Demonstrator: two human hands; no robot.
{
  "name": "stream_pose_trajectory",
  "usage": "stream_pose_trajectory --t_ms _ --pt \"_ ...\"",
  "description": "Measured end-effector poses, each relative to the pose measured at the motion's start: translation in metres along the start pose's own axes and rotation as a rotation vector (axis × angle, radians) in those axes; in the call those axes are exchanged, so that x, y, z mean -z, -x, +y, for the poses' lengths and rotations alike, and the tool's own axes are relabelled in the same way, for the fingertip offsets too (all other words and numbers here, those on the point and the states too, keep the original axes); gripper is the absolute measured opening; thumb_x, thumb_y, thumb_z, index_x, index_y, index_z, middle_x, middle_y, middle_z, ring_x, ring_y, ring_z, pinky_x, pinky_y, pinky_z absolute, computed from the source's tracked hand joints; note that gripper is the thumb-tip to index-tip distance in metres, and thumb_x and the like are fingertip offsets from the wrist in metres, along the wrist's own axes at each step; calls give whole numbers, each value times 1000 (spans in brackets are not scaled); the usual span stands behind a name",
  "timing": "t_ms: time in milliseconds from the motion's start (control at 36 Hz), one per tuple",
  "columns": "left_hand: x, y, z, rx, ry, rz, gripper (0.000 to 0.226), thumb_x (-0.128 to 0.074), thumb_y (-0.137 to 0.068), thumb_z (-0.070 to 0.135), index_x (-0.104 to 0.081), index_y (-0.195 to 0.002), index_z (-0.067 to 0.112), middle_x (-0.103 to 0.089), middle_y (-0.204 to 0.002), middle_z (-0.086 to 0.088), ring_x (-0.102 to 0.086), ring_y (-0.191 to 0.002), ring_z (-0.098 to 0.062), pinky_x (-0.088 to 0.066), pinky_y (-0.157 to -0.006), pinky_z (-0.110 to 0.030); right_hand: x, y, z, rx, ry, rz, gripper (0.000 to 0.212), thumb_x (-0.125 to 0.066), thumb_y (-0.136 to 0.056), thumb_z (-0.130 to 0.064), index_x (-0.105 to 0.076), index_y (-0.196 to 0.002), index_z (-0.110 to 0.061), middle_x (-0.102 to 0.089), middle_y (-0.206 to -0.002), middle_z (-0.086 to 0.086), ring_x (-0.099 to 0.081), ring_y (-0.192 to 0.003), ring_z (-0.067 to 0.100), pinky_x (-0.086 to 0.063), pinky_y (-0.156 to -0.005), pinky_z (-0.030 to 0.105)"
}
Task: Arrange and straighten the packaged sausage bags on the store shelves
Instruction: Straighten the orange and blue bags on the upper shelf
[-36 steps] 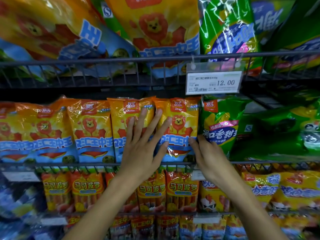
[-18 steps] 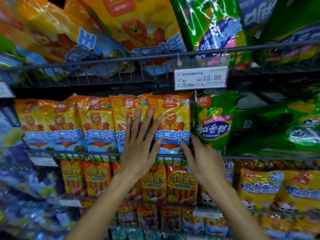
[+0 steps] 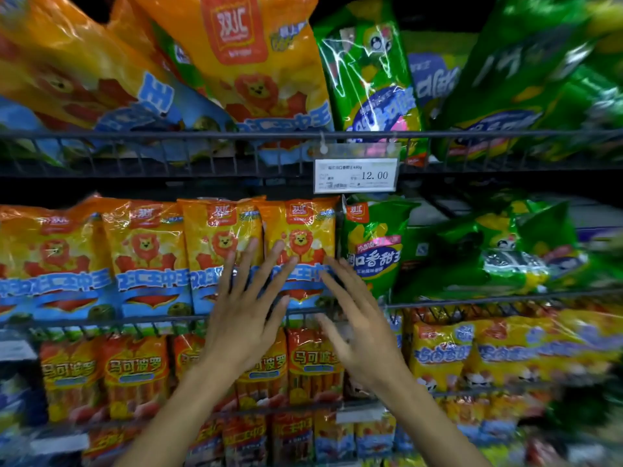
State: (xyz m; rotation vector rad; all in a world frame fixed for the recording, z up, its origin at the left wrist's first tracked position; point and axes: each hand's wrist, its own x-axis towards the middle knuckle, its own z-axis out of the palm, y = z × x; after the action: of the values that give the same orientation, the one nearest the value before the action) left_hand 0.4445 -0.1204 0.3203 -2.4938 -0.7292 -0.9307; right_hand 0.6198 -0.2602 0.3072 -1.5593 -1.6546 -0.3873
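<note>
We note both hands raised in front of the middle shelf [image 3: 101,321], a dark wire rack with a low front rail. Left hand [image 3: 243,318] — fingers straight and spread, nothing grasped; its fingertips lie over the lower fronts of two orange lion bags, the third bag [image 3: 220,237] and the fourth bag [image 3: 303,230] counted from the left of the row. We cannot tell whether the fingertips press the film or hang just off it. Right hand [image 3: 357,323] — fingers likewise extended and loose, holding nothing, blurred; its fingertips sit at the right edge of the fourth bag, close to the seam with the green bag [image 3: 372,251] standing just beside it. The orange row stands upright, edge to edge, bottoms behind the rail; two more orange bags [image 3: 145,251] stand to the left of the hands. Right of the upright green bag, other green bags [image 3: 488,261] lie slumped on their sides. A price tag [image 3: 355,175] reading 12.00 hangs from the top shelf rail [image 3: 168,133], directly above the gap between the orange and green stock. Above it, large orange bags [image 3: 242,62] and large green bags [image 3: 371,79] lean forward. Below, red-and-yellow packs [image 3: 135,369] hang in a row; the far right of the view is smeared.
</note>
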Motion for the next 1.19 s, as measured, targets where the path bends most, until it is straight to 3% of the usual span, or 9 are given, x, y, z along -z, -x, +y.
stream_pose_trajectory --t_ms 167,278,444,583,750,861,944,1111,1194 --pt "-3 2 11 29 172 49 66 -37 -104 49 -22 -165 27 -8 -175 1 0 -161 -32 1 -127 -59 41 25 3 -224 -54 141 66 -63 -102 -28 -32 -160 -26 -27 -165 -17 -24 -154 6 -28 -124 29" --pt "-4 1 37 55 402 82 60 -44 -103 45 -37 -160 27 -15 -173 5 -4 -161 -29 0 -128 -56 59 34 9 -361 -87 114 75 -64 -100 -34 -20 -162 -34 -18 -167 -24 -17 -153 -4 -22 -121 23" --pt "-8 -15 71 -6 453 72 62 -56 -105 36 -32 -162 32 -11 -173 10 -2 -161 -25 4 -128 -48 62 12 18 -470 -229 74 84 -57 -97 -52 -4 -161 -42 -9 -161 -36 -10 -151 -11 -15 -116 7" --pt "-11 -28 75 33 362 79 62 -48 -105 40 -29 -163 26 -12 -174 8 -5 -161 -23 2 -130 -45 59 -9 31 -536 -436 81 83 -54 -99 -56 -8 -164 -35 -19 -168 -17 -21 -153 3 -26 -125 34" --pt "-18 -28 80 54 239 91 60 -47 -106 41 -32 -162 24 -12 -174 5 -7 -161 -26 -2 -130 -49 54 -25 40 -551 -560 90 80 -48 -96 -66 -19 -162 -31 -32 -163 -11 -29 -139 -3 -30 -116 27" --pt "-16 -27 81 89 283 96 60 -48 -106 42 -32 -161 24 -14 -173 9 -8 -161 -22 -1 -130 -45 50 -33 43 -541 -565 39 83 -44 -93 -70 -30 -159 -22 -34 -163 1 -30 -152 18 -30 -122 47" --pt "-14 -27 80 82 302 98 61 -49 -106 41 -30 -162 25 -14 -173 9 -8 -161 -22 -1 -130 -44 48 -33 45 -541 -628 1 86 -45 -93 -72 -24 -161 -24 -34 -164 -1 -31 -152 17 -32 -122 49" --pt "-11 -26 81 77 344 119 61 -51 -106 39 -31 -162 25 -14 -173 11 -6 -161 -20 -1 -130 -42 52 -34 48 -443 -658 3 44 -62 -95 -52 -47 -135 -41 -64 -128 -18 -60 -120 0 -52 -104 38" --pt "-9 -27 81 122 441 124 63 -55 -105 37 -31 -162 26 -15 -172 15 -6 -161 -16 -6 -129 -46 49 -30 45 -442 -731 80 36 -68 -96 -42 -52 -129 -45 -68 -119 -26 -63 -114 -6 -53 -94 19"
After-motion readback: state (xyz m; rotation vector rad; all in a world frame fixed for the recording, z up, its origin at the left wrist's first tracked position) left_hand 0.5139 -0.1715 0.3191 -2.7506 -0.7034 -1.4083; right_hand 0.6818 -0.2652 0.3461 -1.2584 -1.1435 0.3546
